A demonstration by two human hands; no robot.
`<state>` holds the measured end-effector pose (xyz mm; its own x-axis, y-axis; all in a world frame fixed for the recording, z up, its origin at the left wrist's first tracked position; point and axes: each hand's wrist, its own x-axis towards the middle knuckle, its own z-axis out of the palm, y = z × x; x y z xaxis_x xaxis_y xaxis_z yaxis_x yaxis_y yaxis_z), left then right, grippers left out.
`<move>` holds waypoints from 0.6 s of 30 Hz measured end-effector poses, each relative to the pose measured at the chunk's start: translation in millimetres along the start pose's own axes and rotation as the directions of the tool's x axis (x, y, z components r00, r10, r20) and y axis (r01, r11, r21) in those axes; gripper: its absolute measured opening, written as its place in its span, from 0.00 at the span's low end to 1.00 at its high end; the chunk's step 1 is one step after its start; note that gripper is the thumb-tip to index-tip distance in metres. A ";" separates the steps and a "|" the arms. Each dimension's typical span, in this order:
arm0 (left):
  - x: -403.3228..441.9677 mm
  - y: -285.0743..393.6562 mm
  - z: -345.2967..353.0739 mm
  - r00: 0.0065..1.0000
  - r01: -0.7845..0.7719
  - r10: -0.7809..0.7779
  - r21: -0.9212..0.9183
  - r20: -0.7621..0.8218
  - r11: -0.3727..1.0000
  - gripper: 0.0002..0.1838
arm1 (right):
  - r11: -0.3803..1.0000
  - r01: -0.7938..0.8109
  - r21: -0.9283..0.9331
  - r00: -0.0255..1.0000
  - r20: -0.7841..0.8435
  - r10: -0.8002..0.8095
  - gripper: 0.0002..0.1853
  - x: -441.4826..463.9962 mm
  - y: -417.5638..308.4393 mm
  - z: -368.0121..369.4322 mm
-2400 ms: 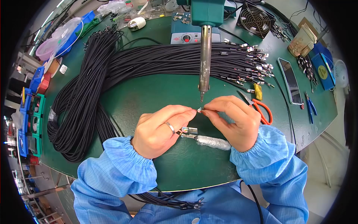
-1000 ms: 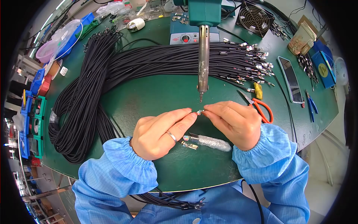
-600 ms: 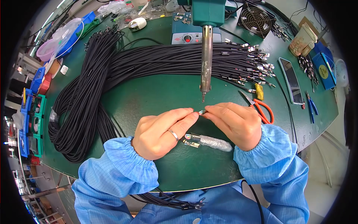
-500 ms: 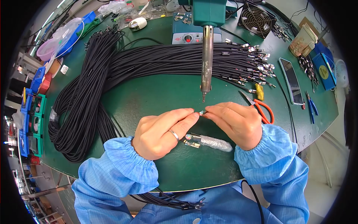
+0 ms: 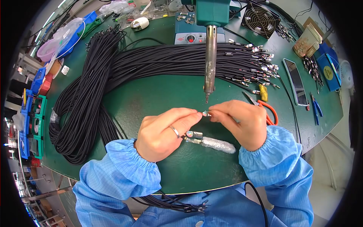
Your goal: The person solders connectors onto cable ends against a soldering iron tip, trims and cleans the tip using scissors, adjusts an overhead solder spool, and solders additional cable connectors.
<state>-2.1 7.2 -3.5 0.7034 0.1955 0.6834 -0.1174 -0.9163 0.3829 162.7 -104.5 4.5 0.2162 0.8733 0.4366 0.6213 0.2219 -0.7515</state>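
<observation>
My left hand (image 5: 160, 132), with a ring on one finger, pinches a cable end between thumb and forefinger. A small shiny connector (image 5: 205, 113) with bits of coloured wire pokes out at its fingertips. From the other side, my right hand (image 5: 242, 121) is pinched closed at the connector's far end. Fingers partly hide the piece. Just above, the tip of a soldering iron (image 5: 210, 62) points down from its green holder, apart from the connector. Below the hands lie a metal-ended plug (image 5: 194, 134) and a plastic-wrapped bar (image 5: 219, 145).
Black cables (image 5: 151, 62) with metal ends bend across the green table (image 5: 151, 96). Orange-handled scissors (image 5: 270, 113), a phone (image 5: 295, 82) and blue pliers (image 5: 317, 109) lie right. A soldering station (image 5: 185, 38) and a fan (image 5: 260, 19) stand behind. More cables (image 5: 177, 204) rest on the lap.
Both hands have shifted slightly around the connector, and a little more of it shows between them. The plug under my left hand has moved slightly up. The soldering iron stays in place.
</observation>
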 end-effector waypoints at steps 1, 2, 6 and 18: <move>0.1 -1.2 0.1 0.999 0.030 -0.031 -0.042 -0.013 0.999 0.11 | 0.970 -0.164 0.180 0.986 0.029 0.162 0.05 0.1 0.2 0.8; 0.5 -1.9 0.0 0.998 0.059 -0.062 -0.084 -0.026 0.995 0.12 | 0.881 -0.321 0.347 0.946 0.087 0.311 0.06 0.6 0.2 1.0; 1.9 2.6 -5.0 0.999 0.027 -0.028 0.047 0.027 0.999 0.13 | 0.567 -0.506 0.650 0.850 0.263 0.457 0.06 6.1 -3.4 -2.6; -2.2 0.7 -7.5 0.960 -0.270 0.222 0.355 0.171 0.895 0.14 | 0.433 -0.475 0.766 0.847 0.264 0.461 0.05 2.7 -4.8 0.0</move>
<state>-8.9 8.7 -0.1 0.7689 -0.0750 0.6349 -0.0462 -0.9970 -0.0618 160.3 -103.2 9.3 0.2711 0.9566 -0.1072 -0.4104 0.0141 -0.9118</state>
